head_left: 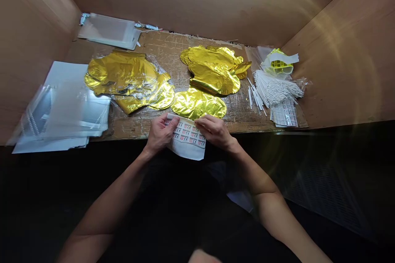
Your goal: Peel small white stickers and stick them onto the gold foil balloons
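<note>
My left hand (pixel 160 131) grips the left end of a white sheet of small printed stickers (pixel 189 141) at the near edge of the wooden bench. My right hand (pixel 214 130) pinches the sheet's upper right part with curled fingers. A flat gold foil balloon (pixel 199 104) lies just beyond both hands. Two more piles of gold foil balloons sit farther back, one on the left (pixel 123 76) and one in the middle (pixel 214 70).
Clear plastic bags (pixel 64 111) are stacked at the left, more bags (pixel 109 31) at the back left. White sticks (pixel 274 90), further sticker sheets (pixel 285 114) and a yellow roll (pixel 279 63) lie at the right. Wooden walls (pixel 345 57) enclose the bench.
</note>
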Demonstrator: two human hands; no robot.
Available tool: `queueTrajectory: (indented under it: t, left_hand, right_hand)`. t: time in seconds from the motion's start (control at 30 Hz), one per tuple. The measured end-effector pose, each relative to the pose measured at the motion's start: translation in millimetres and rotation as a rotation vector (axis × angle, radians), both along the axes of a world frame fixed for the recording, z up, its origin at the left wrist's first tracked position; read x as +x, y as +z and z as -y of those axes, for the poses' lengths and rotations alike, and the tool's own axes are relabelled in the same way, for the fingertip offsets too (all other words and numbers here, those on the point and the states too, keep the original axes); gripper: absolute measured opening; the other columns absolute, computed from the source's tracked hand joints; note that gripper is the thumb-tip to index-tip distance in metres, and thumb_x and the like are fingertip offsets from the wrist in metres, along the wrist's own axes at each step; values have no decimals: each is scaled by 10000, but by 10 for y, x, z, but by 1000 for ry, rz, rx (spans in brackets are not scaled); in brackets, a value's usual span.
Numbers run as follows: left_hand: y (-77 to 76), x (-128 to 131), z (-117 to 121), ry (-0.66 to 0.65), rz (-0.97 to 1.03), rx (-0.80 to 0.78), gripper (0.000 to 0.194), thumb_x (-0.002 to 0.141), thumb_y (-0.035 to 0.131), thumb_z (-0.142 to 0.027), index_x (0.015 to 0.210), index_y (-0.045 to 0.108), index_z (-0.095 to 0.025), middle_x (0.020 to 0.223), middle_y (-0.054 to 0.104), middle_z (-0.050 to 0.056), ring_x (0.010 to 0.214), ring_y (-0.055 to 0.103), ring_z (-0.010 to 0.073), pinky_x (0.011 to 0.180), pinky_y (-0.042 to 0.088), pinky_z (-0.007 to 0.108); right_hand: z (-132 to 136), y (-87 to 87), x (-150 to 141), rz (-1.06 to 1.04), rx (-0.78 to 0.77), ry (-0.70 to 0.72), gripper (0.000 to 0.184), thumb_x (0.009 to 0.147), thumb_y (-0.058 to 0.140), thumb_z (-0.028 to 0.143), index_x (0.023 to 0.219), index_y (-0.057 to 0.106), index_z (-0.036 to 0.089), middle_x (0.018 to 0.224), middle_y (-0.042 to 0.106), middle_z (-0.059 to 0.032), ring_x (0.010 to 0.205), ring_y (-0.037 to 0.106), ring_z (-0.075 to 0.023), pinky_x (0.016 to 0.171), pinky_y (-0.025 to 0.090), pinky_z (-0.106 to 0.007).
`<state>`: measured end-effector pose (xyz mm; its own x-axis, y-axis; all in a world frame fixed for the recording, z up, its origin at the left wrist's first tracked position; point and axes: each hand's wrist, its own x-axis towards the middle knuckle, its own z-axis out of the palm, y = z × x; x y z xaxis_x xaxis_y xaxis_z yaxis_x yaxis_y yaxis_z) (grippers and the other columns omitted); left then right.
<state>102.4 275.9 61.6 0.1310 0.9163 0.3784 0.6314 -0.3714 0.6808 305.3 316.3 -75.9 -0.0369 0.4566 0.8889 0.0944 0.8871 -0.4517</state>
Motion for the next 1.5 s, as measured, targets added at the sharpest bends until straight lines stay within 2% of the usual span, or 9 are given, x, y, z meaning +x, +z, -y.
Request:
queueTrajectory:
  t: [0.13,0.3,0.53,0.7,0.8,1.03,1.17,1.27,1.5]
  left_hand:
    - [18,16,30,13,20,-28,405,916,800,-515,890,707,-122,778,690,97,623,645,211,522,538,250]
    - [44,35,59,23,19,-28,415,907,800,-525,860,689,-128,742,676,90,598,636,213,499,525,251]
    - [47,-11,79,-17,-34,34,401,953,780,-523,912,702,-132,774,679,82,636,632,201,547,520,250]
    - [46,-48,102,-100,-63,104,387,1007,760,-522,963,683,-146,769,653,59,640,620,188,551,494,238]
    - [40,-67,113,-103,-77,106,419,1009,758,-560,978,674,-151,784,652,62,669,635,197,575,507,247]
    - [23,-83,140,-82,-63,104,418,993,764,-556,957,675,-149,753,623,51,629,599,184,549,485,241]
    - [43,-62,150,-41,-30,96,382,972,779,-509,926,679,-143,732,622,52,601,582,175,527,483,231]
    - [64,-46,150,4,8,36,400,948,783,-527,926,676,-142,728,638,63,583,598,193,503,496,246]
    - [71,-8,184,-9,-30,96,369,951,775,-496,907,680,-142,699,617,49,562,573,175,488,468,229]
  right_hand:
    - [-27,-60,-3,184,232,-251,152,1056,618,244,1146,739,224,1111,769,-98,913,661,-227,791,456,-414]
    - [-42,-39,7,66,320,-238,190,1036,652,207,1218,695,175,1100,751,-115,939,641,-228,809,491,-402]
    - [-6,-7,-17,-13,132,-34,156,1071,595,237,1118,732,178,996,739,-109,883,653,-203,790,515,-370]
    - [48,36,23,-195,-312,407,211,1017,685,350,1116,732,170,979,749,-68,846,678,-172,760,546,-316]
    - [71,70,60,-217,-434,502,214,984,706,370,1021,736,161,893,731,-41,778,646,-151,708,516,-283]
    - [128,84,31,-202,-396,393,185,1014,657,337,1021,744,174,878,728,-34,770,651,-148,700,511,-276]
    - [115,23,-29,-150,-157,195,226,1060,614,282,1204,764,193,947,745,-66,801,674,-162,739,539,-306]
    - [97,-16,-62,-88,39,46,224,1067,599,247,1212,763,199,1015,740,-107,884,687,-193,783,568,-341]
    - [94,-21,-67,-111,36,14,210,1075,592,232,1223,741,217,1074,724,-109,951,699,-199,799,590,-351]
